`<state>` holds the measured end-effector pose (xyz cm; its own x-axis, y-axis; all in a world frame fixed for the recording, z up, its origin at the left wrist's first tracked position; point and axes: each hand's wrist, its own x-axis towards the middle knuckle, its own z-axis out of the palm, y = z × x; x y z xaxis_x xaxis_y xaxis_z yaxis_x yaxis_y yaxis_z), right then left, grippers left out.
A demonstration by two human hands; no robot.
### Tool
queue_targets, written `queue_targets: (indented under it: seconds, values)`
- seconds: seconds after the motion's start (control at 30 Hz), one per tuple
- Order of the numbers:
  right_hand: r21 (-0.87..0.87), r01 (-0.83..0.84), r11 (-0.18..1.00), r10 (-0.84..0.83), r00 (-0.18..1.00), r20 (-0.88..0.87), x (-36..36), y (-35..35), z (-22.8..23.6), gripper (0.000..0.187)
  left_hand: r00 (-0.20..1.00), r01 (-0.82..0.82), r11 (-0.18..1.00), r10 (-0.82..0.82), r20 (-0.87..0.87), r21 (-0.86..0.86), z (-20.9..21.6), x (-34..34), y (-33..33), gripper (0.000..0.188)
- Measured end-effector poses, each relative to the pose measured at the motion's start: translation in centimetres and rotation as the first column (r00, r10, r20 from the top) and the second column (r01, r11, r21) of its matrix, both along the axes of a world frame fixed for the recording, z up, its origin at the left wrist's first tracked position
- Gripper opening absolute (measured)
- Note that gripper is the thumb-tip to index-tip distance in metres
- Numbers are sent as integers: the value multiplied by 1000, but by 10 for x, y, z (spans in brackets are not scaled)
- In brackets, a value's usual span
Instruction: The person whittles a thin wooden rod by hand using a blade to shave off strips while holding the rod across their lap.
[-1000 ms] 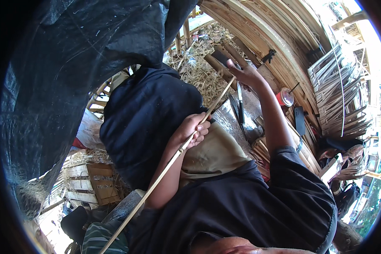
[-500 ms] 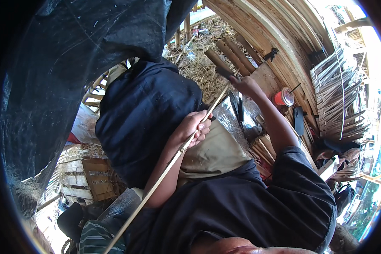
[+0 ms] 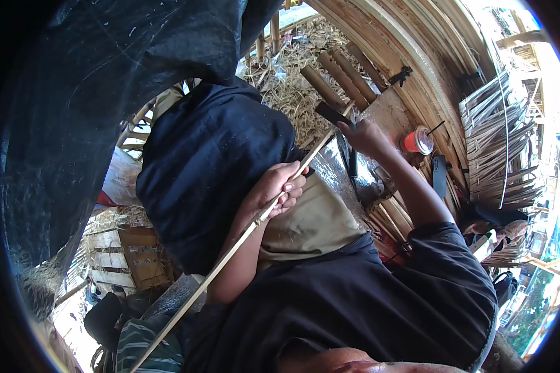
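The left grip (image 3: 277,188) is curled firmly around a long, pale strip (image 3: 230,252), thumb lying along its upper side and fingers wrapped underneath. From there the strip slants up and away to the right, toward the other hand, and down to the left across the forearm, leaving view at the lower edge. The right grip (image 3: 367,138), farther out and to the right of the left one, is closed on a dark flat tool (image 3: 334,115) that points up and to the left. The tool crosses the strip near its far end; whether the two touch, I cannot tell.

Just below the right grip lies a black knife handle (image 3: 353,164), beside crinkled silvery sheeting (image 3: 368,183). A little above it are brown split lengths (image 3: 348,78), with dry shavings (image 3: 302,115) scattered to their left. To its right stands a red cup (image 3: 419,142) with a clear lid and dark straw, and below that cup lies a dark phone (image 3: 439,177).

Immediately right of the left grip, tan cloth (image 3: 311,217) covers the lap; to its left spreads dark blue cloth (image 3: 211,161). Farthest out, a black sheet (image 3: 118,81) hangs up and left, while a bundle of dried leaves (image 3: 501,140) lies well to the right.
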<state>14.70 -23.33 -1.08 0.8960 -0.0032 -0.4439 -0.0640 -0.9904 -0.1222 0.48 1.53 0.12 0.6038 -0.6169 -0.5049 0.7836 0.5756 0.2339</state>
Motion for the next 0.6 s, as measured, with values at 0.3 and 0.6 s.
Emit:
queue_targets:
  seconds: [0.3, 0.6]
  values:
    - [63, 255, 965, -227, 931, -287, -4, -12, 9, 80, 998, 58, 995, -56, -27, 83, 8, 4, 0, 26]
    - [69, 286, 956, -254, 921, -297, 8, -19, 15, 80, 998, 58, 995, -60, 18, 77, 10, 6, -3, 27]
